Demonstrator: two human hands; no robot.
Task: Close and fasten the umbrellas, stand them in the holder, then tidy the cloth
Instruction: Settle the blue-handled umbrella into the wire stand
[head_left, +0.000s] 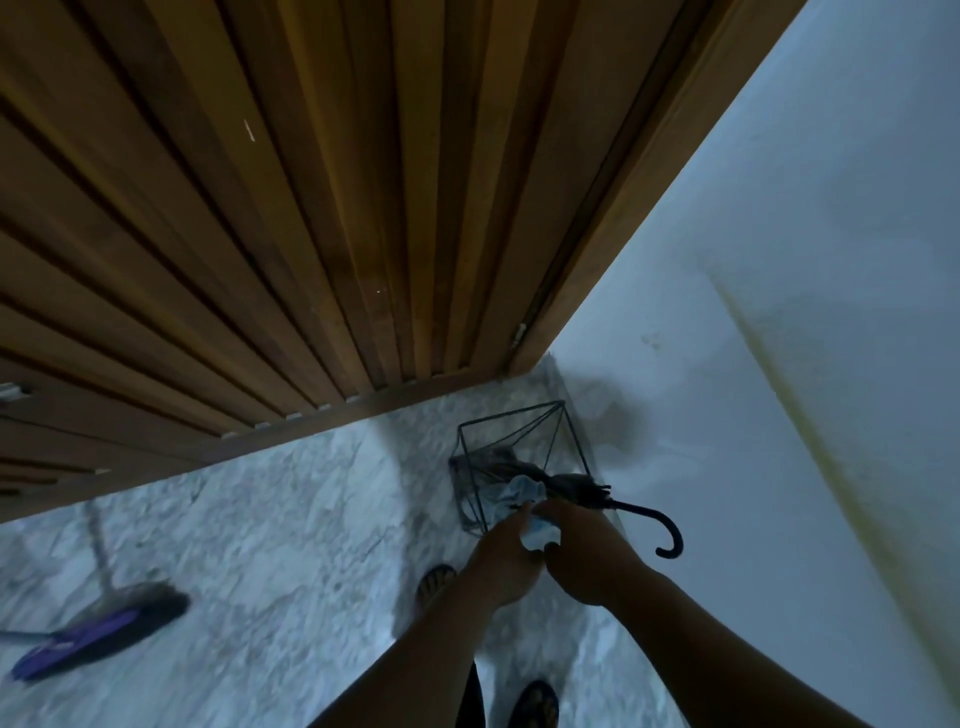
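A black wire holder stands on the marble floor in the corner by the white wall. A dark closed umbrella leans in it, its hooked handle sticking out to the right. A pale blue cloth is bunched between my two hands just in front of the holder, part of it draped over the holder's rim. My left hand grips the cloth from the left. My right hand grips it from the right, just under the umbrella's shaft.
A slatted wooden door fills the upper left. The white wall runs along the right. A purple broom lies on the marble floor at lower left. My sandalled feet stand below the hands.
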